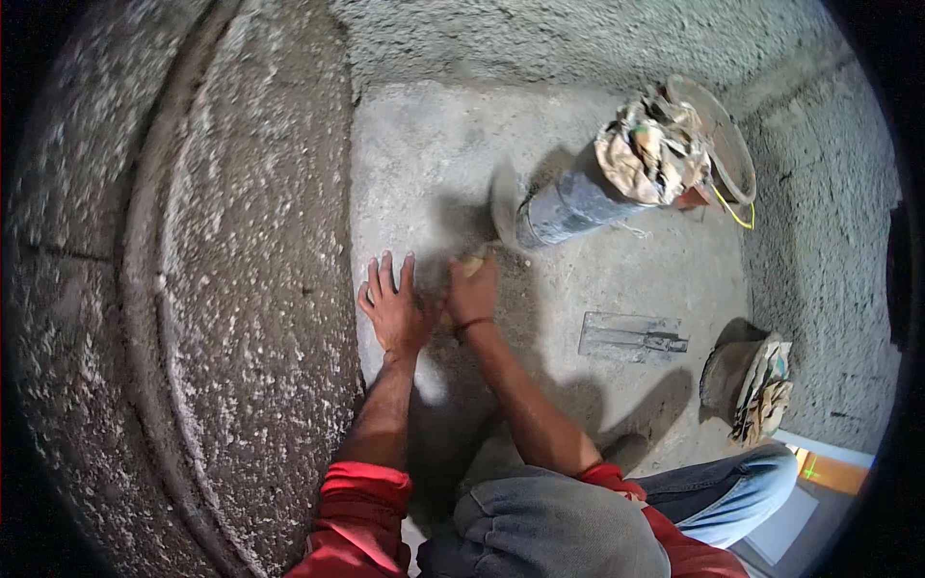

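Observation:
My left hand (395, 316) rests palm down on the grey concrete floor (405, 135), fingers spread, holding nothing. Just to its right, my right hand (472, 292) is closed around the tan handle of a trowel (504, 204). Motion smears its grey blade, which rises beyond my fist, close to the base of a dark bucket (568, 212). A crumpled paper sack (653, 149) covers the bucket's top. To the right of my right forearm, a rectangular plastering trowel (631, 337) lies flat on the floor.
A rough plastered wall (260, 289) stands close on the left, with other rough walls at the far side and right. Behind the bucket leans a round rim (723, 135) with a yellow cord beneath. Another crumpled sack (764, 390) sits at the right, near my bent knee (742, 482).

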The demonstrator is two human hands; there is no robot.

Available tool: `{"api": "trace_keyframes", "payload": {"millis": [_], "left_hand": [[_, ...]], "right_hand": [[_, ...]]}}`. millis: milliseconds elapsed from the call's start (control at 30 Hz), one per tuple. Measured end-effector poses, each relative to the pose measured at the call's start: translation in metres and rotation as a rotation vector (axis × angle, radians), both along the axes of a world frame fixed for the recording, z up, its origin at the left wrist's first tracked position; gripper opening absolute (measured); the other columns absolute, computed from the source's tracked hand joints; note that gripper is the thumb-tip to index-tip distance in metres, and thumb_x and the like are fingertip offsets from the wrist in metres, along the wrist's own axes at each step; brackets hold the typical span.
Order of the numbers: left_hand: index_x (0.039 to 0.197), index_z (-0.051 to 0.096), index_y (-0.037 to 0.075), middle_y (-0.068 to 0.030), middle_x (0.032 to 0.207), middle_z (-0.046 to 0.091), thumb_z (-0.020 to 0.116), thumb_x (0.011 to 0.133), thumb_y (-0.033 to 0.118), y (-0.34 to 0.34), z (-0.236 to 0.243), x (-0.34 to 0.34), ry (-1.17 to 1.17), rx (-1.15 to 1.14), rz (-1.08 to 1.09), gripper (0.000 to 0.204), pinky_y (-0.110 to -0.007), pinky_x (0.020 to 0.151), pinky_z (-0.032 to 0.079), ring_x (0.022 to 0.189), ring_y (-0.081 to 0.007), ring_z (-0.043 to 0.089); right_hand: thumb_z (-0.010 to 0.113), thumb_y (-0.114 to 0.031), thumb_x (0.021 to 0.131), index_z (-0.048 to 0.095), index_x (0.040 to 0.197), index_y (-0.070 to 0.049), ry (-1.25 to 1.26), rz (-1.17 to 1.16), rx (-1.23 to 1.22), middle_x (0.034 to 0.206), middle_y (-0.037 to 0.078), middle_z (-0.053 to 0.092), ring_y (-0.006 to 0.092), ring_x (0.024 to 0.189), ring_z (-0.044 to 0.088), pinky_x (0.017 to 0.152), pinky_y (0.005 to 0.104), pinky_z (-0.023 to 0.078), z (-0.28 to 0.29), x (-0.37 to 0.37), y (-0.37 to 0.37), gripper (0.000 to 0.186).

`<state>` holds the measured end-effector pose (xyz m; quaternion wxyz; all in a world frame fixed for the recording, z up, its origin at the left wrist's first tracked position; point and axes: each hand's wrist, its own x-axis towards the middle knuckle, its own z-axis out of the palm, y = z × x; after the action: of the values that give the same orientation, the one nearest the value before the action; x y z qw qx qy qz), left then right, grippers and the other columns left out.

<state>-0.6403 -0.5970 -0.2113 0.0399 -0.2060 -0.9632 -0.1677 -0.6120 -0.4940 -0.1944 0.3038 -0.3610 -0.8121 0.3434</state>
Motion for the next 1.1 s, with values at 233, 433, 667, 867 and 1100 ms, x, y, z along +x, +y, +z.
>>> {"api": "trace_keyframes", "payload": {"millis": [233,433,667,867,1100], "left_hand": [[0.13,0.048,0.015,-0.0146,0.137,0.038,0.056,0.08,0.018,0.015,0.004,0.0,0.061,0.114,-0.064,0.051,-0.052,0.102,0.023,0.132,-0.0343,0.028],[0.131,0.048,0.014,-0.0143,0.139,0.036,0.056,0.08,0.019,0.009,0.001,0.001,0.044,0.096,-0.039,0.052,-0.052,0.101,0.024,0.132,-0.0342,0.028],[0.129,0.049,0.014,-0.0135,0.139,0.037,0.058,0.078,0.016,0.0,0.001,0.002,0.034,0.107,-0.038,0.052,-0.055,0.1,0.025,0.132,-0.0344,0.029],[0.128,0.05,0.014,-0.0136,0.139,0.037,0.057,0.079,0.018,0.012,-0.002,0.0,0.067,0.055,-0.04,0.049,-0.055,0.099,0.025,0.133,-0.034,0.029],[0.127,0.05,0.013,-0.014,0.137,0.038,0.056,0.079,0.019,0.006,0.001,0.002,0.089,0.082,-0.031,0.049,-0.054,0.099,0.025,0.132,-0.0337,0.029]], "right_hand": [[0.061,-0.021,0.086,0.041,0.098,0.0,-0.049,0.096,-0.406,0.062,0.006,0.05,0.0165,0.043,0.051,0.035,0.0295,0.042,-0.078,0.043,0.045,0.031],[0.057,-0.019,0.089,0.04,0.1,-0.001,-0.079,0.142,-0.781,0.062,0.005,0.048,0.0134,0.043,0.048,0.035,0.0289,0.042,-0.027,0.043,0.037,0.027],[0.057,-0.023,0.09,0.046,0.099,-0.002,0.263,0.074,-0.497,0.067,0.006,0.053,0.0147,0.051,0.052,0.044,0.0307,0.045,0.044,-0.03,-0.006,0.025],[0.054,-0.022,0.091,0.045,0.087,-0.006,0.662,-0.281,-1.204,0.062,0.008,0.047,0.0191,0.05,0.047,0.044,0.0344,0.043,0.036,-0.107,0.047,0.019],[0.053,-0.017,0.089,0.045,0.084,-0.006,0.493,-0.307,-1.409,0.063,0.006,0.047,0.0162,0.049,0.046,0.043,0.0334,0.043,-0.003,-0.083,0.038,0.015]]}}
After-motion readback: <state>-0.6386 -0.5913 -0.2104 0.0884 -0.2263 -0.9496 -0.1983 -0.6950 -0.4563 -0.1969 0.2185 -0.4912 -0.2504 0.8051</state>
